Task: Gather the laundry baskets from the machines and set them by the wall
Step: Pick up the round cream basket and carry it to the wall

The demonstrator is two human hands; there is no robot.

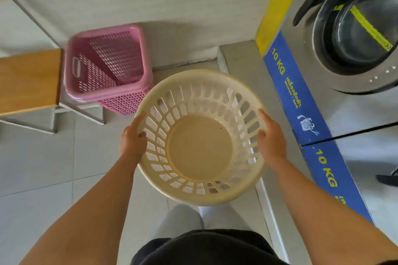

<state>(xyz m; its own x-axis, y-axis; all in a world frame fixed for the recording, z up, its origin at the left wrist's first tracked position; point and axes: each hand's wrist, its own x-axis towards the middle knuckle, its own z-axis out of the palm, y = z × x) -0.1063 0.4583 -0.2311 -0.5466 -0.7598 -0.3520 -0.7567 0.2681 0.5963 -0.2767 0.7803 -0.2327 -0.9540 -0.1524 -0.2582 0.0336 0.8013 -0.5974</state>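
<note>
Between both hands, left [132, 140] and right [271, 137], clamped on opposite rims, hangs an empty cream basket [200, 146]. Likely light, stiff plastic; rim grips suit it.

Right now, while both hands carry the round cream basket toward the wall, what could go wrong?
1. The cream basket is held only at its rim by the left hand and the right hand; it might tip or slip.
2. The pink baskets already stand by the wall, next to a wooden bench; the cream one could knock them.
3. The raised step under the washing machine could catch a foot.
</note>
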